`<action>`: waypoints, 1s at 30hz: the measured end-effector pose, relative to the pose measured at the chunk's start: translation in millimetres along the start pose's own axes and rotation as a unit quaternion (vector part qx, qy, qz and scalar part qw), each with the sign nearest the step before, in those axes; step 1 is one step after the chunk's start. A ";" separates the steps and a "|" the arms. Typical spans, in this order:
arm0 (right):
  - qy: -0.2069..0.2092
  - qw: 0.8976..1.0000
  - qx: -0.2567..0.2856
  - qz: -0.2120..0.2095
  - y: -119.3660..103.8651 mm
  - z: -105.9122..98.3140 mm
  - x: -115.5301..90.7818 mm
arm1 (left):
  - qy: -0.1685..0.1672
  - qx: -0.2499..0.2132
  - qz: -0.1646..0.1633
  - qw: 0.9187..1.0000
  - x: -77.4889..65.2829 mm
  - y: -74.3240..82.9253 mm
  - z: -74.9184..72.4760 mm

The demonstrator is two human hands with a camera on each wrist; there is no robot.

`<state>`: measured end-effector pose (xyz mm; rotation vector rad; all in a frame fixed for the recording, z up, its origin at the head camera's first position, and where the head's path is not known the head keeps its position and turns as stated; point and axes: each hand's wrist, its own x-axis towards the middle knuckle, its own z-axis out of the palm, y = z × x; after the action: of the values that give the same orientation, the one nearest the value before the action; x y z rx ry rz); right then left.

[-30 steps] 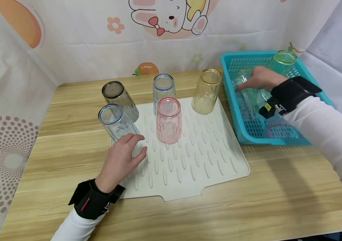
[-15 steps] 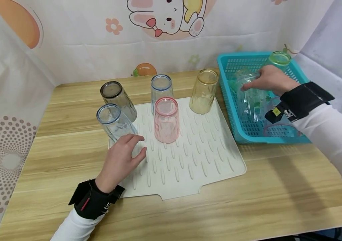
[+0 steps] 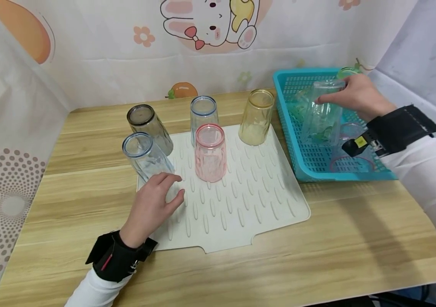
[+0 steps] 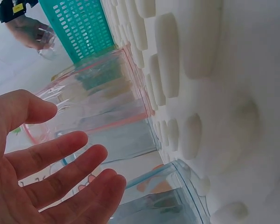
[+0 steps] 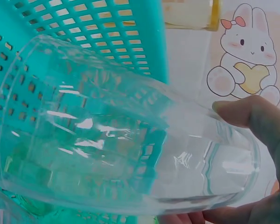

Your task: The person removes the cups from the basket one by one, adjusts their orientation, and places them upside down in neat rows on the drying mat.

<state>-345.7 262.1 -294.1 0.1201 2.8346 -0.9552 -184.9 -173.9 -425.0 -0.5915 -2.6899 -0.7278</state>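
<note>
My right hand (image 3: 363, 96) grips a clear drinking glass (image 3: 322, 115) near its base end, thumb on one side and fingers on the other. The glass hangs mouth down over the turquoise basket (image 3: 306, 175); in the right wrist view its wide rim points left. My left hand (image 3: 150, 207), fingers relaxed and apart, hovers at the left of the white ribbed mat (image 3: 241, 213) beside a blue-tinted glass (image 3: 142, 151). Upside down on the mat stand a pink glass (image 3: 211, 157), another blue glass (image 3: 203, 113) and a yellow glass (image 3: 257, 117).
A dark grey glass (image 3: 150, 128) stands upside down at the mat's back left edge. The basket also holds a green glass (image 3: 347, 72) and a clear cup with a pink rim (image 3: 350, 164). A printed white curtain (image 3: 99, 81) backs the wooden table (image 3: 87, 170).
My right hand has drawn the clear glass up from among the others in the basket and now holds it higher. The left hand has stayed nearly still; the head view has shifted slightly right.
</note>
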 end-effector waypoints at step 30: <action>0.097 0.987 0.124 -0.036 -35.2 -10.6 -36.4 | 0.014 -0.011 0.013 1.000 -11.2 -2.2 0.7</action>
<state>-315.4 239.5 -258.8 0.1477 2.8955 -1.3826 -176.3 -178.7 -430.7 -0.6164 -2.6464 -0.7542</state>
